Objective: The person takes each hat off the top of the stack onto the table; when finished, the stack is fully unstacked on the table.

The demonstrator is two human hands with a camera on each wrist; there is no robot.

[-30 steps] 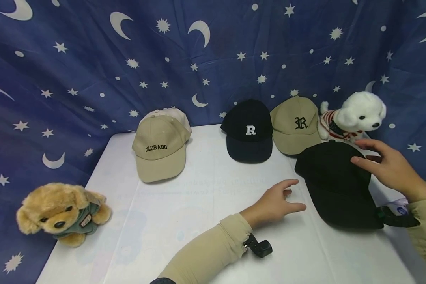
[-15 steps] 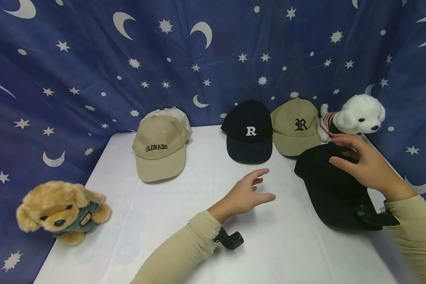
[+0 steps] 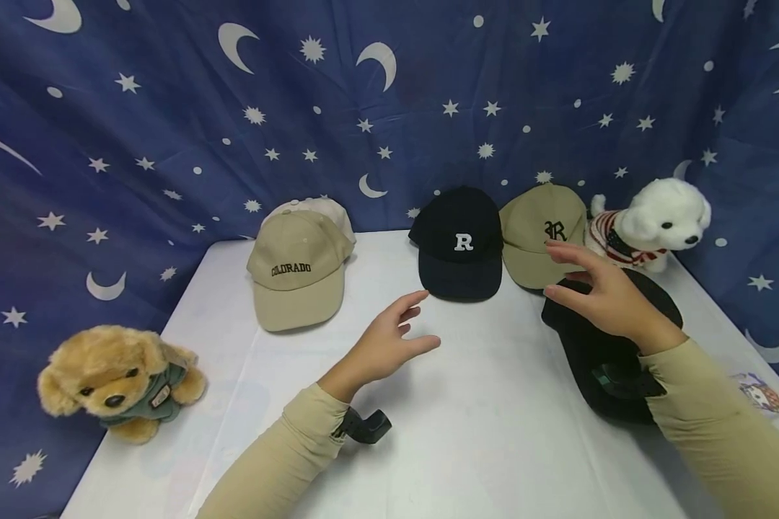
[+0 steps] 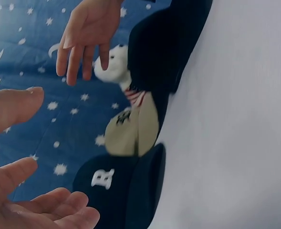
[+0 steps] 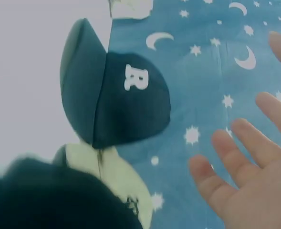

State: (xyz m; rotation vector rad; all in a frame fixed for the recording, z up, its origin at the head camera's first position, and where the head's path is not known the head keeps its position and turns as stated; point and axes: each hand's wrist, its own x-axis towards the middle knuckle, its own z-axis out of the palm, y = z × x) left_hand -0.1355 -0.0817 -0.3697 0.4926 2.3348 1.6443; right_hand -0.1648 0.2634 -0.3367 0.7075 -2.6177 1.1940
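Starry backdrop (image 3: 428,43): Moons and stars fill the rear of my head view.
White table (image 3: 480,447): Its pale cloth spreads below, down to the near edge of my picture.
Plain black cap (image 3: 593,375): It lies on the table's right side, in the same place as a second ago, partly hidden from me by the right hand (image 3: 610,299).
Tan toy dog (image 3: 113,367): It sits at far left, and only my head view takes it in.
Colorado cap (image 3: 298,288): It rests at left rear, a paler cap (image 3: 327,209) showing behind it.
White-R cap (image 3: 457,259): Dark, at rear centre; my right wrist view catches its brim side-on.
Tan cap (image 3: 539,223): It stands just beside the white-R cap.
White toy dog (image 3: 662,216): It sits at right rear in a striped top.
Right hand: Shifted left since a second ago, it hovers with thumb and fingers spread, holding nothing; my left wrist view shows its fingers clear of the plain black cap.
Left hand (image 3: 386,342): Moved away from the plain black cap, it hangs short of the white-R cap, thumb and fingers parted, nothing held.
Sticker (image 3: 761,396): Largely covered earlier, it now shows at right.
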